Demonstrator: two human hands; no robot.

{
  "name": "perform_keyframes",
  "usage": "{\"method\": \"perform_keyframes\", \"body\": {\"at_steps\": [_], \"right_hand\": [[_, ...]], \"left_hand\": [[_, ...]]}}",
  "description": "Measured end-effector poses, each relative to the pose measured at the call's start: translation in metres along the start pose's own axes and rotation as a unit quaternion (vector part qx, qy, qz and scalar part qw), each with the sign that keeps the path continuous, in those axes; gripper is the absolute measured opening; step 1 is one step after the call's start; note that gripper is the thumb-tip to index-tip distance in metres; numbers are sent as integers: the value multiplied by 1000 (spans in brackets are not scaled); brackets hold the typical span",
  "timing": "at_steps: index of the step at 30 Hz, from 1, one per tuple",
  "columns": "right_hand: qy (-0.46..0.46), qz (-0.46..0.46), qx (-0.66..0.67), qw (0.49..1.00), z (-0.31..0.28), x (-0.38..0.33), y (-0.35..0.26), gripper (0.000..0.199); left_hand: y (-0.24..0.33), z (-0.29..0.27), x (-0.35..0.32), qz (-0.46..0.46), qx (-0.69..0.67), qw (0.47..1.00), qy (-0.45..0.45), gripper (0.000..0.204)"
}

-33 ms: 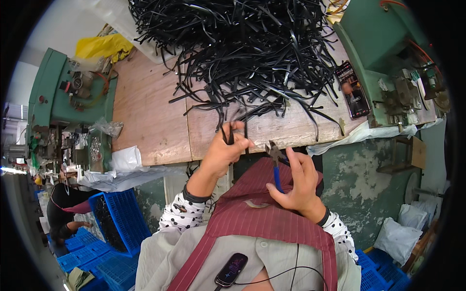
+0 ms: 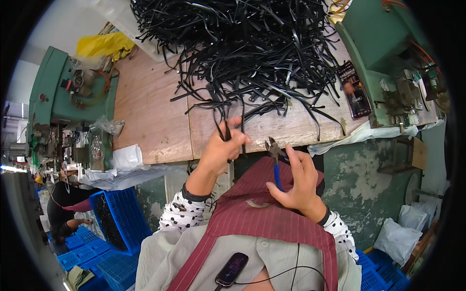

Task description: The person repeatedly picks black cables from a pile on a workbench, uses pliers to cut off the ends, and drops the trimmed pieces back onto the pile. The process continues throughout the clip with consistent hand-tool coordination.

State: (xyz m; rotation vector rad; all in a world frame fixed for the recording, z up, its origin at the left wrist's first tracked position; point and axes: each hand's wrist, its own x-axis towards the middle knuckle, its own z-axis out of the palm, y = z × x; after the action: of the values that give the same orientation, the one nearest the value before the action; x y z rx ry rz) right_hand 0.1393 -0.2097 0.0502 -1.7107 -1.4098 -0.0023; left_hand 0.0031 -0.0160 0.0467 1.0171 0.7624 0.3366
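The strips (image 2: 252,48) are thin, black and glossy, some nearly straight, others curved or hooked at one end, with pale glints along their flat sides. They lie tangled in a heap over the far part of the worktop (image 2: 150,106), thinning toward the front edge, where single pieces point out loosely; a few bent ones lie toward the right edge.

The left hand (image 2: 223,146) is at the front edge, its forearm rising from the lower left, wrist fairly straight. Its fingers are curled, closed on a few strips whose ends jut up toward the heap; index finger and thumb both point right. One more strip stands upright just beside the fingertips, and I cannot tell whether they pinch it. The fingers are slightly blurred.

The right hand (image 2: 303,184) hangs just off the front edge, in front of the apron (image 2: 242,208), wrist bent leftward. It holds the pliers (image 2: 276,160) in a loose grip: the thumb reaches left to one blue handle, while the fingers point up and partly hide the other. The dark metal head points upward, its jaws slightly parted, near the left hand but apart from it.
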Motion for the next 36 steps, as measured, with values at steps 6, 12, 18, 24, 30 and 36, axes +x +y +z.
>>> {"method": "perform_keyframes", "body": {"at_steps": [6,12,18,24,30,36], "right_hand": [[-66,25,21,997,2,13,-14,94],[-88,22,-11,996,3,18,-19,95],[-102,22,-15,994,2,18,-20,96],[-137,51,40,988,5,15,-20,96],[-151,64,69,984,5,14,-17,98],[-150,66,39,986,7,9,-18,96]], "left_hand": [[18,0,5,125,-168,977,-50,33],[22,16,0,163,-187,967,-63,38],[14,29,-3,272,-110,956,-1,41],[0,34,-1,377,-94,921,23,39],[-6,36,2,414,-100,905,14,37],[1,37,-3,304,-105,946,44,38]]}}
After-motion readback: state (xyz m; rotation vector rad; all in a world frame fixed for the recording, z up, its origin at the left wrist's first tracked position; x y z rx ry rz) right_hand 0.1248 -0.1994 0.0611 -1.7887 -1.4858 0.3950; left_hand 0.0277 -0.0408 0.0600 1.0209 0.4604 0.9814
